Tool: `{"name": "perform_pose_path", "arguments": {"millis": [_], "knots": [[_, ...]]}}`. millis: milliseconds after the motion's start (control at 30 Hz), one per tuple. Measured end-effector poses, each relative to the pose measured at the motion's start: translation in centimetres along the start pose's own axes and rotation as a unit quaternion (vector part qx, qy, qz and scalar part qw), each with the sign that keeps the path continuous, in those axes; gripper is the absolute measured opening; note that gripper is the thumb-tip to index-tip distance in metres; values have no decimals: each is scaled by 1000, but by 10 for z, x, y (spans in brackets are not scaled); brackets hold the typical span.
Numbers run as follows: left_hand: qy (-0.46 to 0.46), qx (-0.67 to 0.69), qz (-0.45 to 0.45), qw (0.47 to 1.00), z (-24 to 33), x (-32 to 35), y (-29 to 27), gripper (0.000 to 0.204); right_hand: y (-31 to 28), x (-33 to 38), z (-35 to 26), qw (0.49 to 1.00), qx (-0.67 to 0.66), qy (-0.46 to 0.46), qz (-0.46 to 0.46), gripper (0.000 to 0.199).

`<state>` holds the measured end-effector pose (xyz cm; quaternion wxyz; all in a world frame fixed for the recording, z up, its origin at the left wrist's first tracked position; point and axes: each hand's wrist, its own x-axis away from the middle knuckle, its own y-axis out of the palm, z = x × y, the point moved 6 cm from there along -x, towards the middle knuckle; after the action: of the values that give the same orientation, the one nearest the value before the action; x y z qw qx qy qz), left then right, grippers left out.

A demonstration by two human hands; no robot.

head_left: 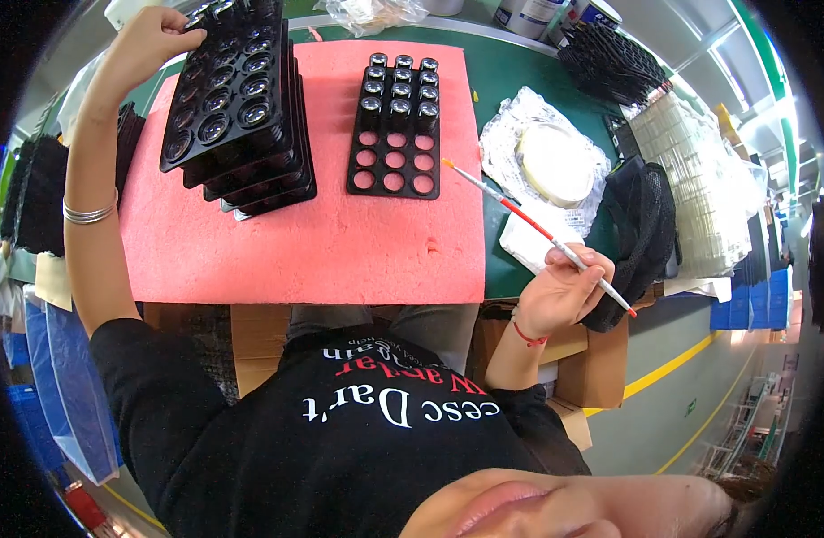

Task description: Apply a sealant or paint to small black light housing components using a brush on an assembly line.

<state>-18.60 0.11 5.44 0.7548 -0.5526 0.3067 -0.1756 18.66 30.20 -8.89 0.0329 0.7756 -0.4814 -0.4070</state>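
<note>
My right hand grips a thin paintbrush with a red and white handle, its bristle tip pointing toward the black holder. My left hand is closed, fingertips pinched at the far left edge of a stack of black plastic trays; what they hold, if anything, is hidden. Round glassy lens pieces sit in the top tray's pockets. A flat black holder lies on the pink foam mat. Its far rows carry shiny lens pieces; its near holes show pink foam.
Right of the mat, a round pale dish rests on crumpled foil beside folded white cloth. Beyond are a black mesh bag, clear tray stacks and cans. Black trays stand at left.
</note>
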Motion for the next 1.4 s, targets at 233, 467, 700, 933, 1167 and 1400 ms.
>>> {"name": "perform_pose_path", "arguments": {"millis": [233,467,700,933,1167,1400], "knots": [[-87,-118,225,963,68,60,-30,34,-4,1,-1,1000,1,3,0,24],[307,128,19,943,224,133,50,37,-13,0,4,1000,-2,-16,6,25],[224,66,-49,971,203,119,140,59,-8,0,3,1000,-6,-22,-7,24],[243,117,-54,961,208,117,145,53,-9,1,2,1000,-4,-19,0,23],[287,217,-121,925,222,137,129,44,-10,1,1,1000,-12,-19,13,21],[222,228,-120,940,203,155,122,41,-6,0,0,1000,-17,-5,21,20]]}}
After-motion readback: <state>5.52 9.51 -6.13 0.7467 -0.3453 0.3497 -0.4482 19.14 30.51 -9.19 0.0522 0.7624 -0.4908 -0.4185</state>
